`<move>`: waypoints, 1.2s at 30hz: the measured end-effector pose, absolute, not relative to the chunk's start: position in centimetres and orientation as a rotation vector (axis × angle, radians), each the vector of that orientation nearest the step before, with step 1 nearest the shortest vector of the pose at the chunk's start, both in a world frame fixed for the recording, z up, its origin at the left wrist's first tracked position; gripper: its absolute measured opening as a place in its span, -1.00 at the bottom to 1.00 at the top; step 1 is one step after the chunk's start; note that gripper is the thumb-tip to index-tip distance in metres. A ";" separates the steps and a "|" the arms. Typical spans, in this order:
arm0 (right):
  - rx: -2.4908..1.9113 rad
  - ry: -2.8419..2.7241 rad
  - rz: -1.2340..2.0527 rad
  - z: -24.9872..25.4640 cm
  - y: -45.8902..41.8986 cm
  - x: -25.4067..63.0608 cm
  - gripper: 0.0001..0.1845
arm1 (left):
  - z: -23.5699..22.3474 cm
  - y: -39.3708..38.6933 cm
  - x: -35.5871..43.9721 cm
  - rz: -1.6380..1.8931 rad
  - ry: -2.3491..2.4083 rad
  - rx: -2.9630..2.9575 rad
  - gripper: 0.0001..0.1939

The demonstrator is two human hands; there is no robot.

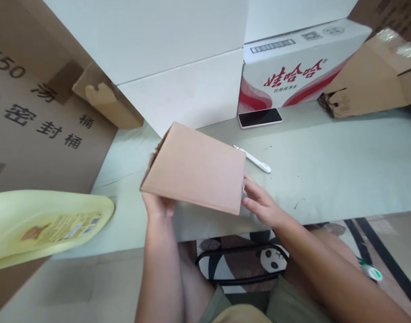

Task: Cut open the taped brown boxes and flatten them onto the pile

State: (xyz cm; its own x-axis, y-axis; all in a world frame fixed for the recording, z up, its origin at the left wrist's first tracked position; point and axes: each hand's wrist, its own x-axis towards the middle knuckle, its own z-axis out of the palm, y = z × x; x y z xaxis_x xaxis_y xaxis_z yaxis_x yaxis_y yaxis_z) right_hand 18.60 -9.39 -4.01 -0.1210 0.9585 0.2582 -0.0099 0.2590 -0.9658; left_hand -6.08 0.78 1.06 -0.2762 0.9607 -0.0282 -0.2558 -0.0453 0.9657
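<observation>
A small flat brown cardboard box (196, 167) is held tilted over the near edge of the pale green table (326, 175). My left hand (156, 199) grips its left side from below, fingers wrapped behind the board. My right hand (261, 202) holds its lower right corner, fingers curled against the edge. A white pen-like tool (254, 159) lies on the table just beyond the box's right corner.
A phone (260, 117) lies face up by a white and red printed carton (293, 72). Large white boxes (178, 63) stand behind. A big brown carton (33, 116) stands at left, another brown box (377, 76) at right. A yellow bottle (40, 224) lies at near left.
</observation>
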 end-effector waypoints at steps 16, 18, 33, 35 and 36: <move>-0.967 -1.057 0.838 -4.5 -8.2 20.3 -0.59 | 0.0 -1.6 -5.7 0.243 1.302 1.060 -0.43; -0.998 -1.106 0.826 -4.1 -8.2 20.6 -0.58 | -0.6 -1.2 -6.0 0.573 1.544 1.136 -0.45; -0.895 -1.653 0.869 -1.0 -9.3 18.6 -0.66 | -2.2 1.0 -7.0 1.488 1.000 1.493 -0.33; -0.907 -1.659 0.812 -1.0 -9.4 18.6 -0.67 | -2.4 1.1 -6.9 1.461 0.981 1.438 -0.39; -0.913 -1.669 0.779 -1.0 -9.4 18.6 -0.67 | -2.5 1.0 -6.9 1.471 0.971 1.411 -0.41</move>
State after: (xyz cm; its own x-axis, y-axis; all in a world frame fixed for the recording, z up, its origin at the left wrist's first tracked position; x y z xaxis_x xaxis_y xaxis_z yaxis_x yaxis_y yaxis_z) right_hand 18.56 -9.44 -1.05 -0.1775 0.8638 0.4715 0.1932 0.5004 -0.8440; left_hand -6.89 1.05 -2.51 0.0040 0.9428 0.3332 -0.0643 -0.3323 0.9410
